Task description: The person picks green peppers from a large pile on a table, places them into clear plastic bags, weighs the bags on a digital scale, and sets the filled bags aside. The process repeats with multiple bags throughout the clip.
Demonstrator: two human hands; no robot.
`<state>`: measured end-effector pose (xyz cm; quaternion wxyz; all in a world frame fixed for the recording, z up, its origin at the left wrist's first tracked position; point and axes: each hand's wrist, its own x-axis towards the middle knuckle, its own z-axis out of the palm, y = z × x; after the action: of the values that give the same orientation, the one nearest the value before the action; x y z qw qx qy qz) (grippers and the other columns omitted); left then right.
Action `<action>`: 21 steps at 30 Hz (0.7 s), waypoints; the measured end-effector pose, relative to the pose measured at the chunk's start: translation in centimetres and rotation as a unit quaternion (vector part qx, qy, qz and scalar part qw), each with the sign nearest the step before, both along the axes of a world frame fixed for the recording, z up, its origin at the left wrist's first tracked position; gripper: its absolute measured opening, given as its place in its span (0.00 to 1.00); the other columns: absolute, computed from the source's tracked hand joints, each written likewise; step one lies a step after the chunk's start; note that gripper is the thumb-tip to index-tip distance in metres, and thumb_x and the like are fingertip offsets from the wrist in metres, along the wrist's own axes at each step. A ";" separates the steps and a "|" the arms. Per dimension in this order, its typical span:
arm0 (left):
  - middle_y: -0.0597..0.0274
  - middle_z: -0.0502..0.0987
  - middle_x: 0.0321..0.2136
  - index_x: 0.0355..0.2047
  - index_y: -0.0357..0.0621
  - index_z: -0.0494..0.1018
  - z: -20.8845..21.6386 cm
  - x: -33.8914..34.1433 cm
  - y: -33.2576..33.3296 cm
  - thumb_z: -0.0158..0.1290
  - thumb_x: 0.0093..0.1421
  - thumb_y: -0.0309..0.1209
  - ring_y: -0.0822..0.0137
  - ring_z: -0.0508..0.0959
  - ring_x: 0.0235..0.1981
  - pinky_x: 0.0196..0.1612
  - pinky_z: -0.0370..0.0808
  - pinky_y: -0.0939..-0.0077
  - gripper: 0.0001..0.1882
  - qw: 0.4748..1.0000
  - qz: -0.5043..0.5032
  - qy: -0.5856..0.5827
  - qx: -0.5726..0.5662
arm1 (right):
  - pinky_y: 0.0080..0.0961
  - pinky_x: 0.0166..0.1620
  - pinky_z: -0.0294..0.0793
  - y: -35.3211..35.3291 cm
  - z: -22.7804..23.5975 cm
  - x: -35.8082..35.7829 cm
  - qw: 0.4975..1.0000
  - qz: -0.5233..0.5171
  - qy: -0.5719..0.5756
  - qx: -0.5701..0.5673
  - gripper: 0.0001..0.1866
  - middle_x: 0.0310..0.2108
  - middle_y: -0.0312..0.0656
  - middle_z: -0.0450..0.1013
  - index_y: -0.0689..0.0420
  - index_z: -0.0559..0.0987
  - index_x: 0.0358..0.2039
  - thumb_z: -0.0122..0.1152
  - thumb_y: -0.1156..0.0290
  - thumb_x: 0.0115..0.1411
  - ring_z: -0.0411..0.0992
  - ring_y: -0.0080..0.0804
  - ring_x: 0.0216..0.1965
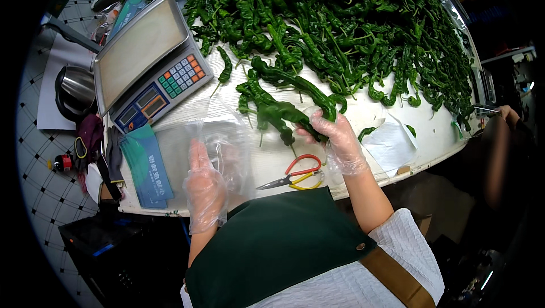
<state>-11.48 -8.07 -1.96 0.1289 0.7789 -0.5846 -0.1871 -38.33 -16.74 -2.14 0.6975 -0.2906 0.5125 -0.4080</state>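
My right hand (pixel 343 146), in a clear plastic glove, is closed around several long, wrinkled green peppers (pixel 277 109). They point away to the far left, above the white table. My left hand (pixel 205 186), gloved likewise, is at a clear plastic bag (pixel 235 146), its fingers straight and close together. The film bulges up beside these fingers and partly hides the thumb; the hand seems to hold the bag's side. Between my hands lies a pair of scissors (pixel 278 183) with one red and one yellow handle, blades toward the left.
A large heap of green peppers (pixel 340 30) covers the table's far side. At the left stand a digital scale (pixel 145 52) and a metal kettle (pixel 78 89). Blue-green printed packages (pixel 149 166) lie by the left edge, a white paper sheet (pixel 392 143) at the right. Other people's hands (pixel 508 116) show at the rim.
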 end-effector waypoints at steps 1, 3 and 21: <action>0.42 0.63 0.62 0.62 0.35 0.60 0.1 -0.1 0.0 0.42 0.53 0.14 0.43 0.76 0.47 0.48 0.74 0.62 0.33 1.000 0.000 0.002 0.007 | 0.18 0.35 0.77 0.1 0.7 -0.1 0.999 -0.005 -0.043 0.005 0.15 0.39 0.50 0.77 0.65 0.74 0.46 0.56 0.69 0.63 0.78 0.29 0.37; 0.42 0.61 0.63 0.62 0.35 0.60 0.4 -0.1 -0.1 0.42 0.52 0.14 0.43 0.75 0.49 0.49 0.74 0.62 0.33 1.000 -0.002 0.007 0.017 | 0.17 0.34 0.77 0.3 0.4 -0.6 0.994 0.002 -0.110 -0.005 0.17 0.41 0.51 0.77 0.66 0.73 0.48 0.53 0.66 0.65 0.78 0.30 0.38; 0.48 0.58 0.65 0.61 0.35 0.62 -0.7 0.6 0.2 0.44 0.55 0.18 0.48 0.79 0.40 0.43 0.77 0.65 0.30 0.997 -0.054 -0.038 -0.034 | 0.34 0.37 0.74 8.0 -1.0 -6.4 0.787 0.014 0.564 -0.251 0.10 0.31 0.49 0.77 0.61 0.78 0.36 0.64 0.77 0.52 0.76 0.48 0.33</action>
<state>-10.92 -7.86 -2.71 0.1226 0.7481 -0.6360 -0.1444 -44.74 -8.72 -3.14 0.1924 -0.6412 0.6897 -0.2760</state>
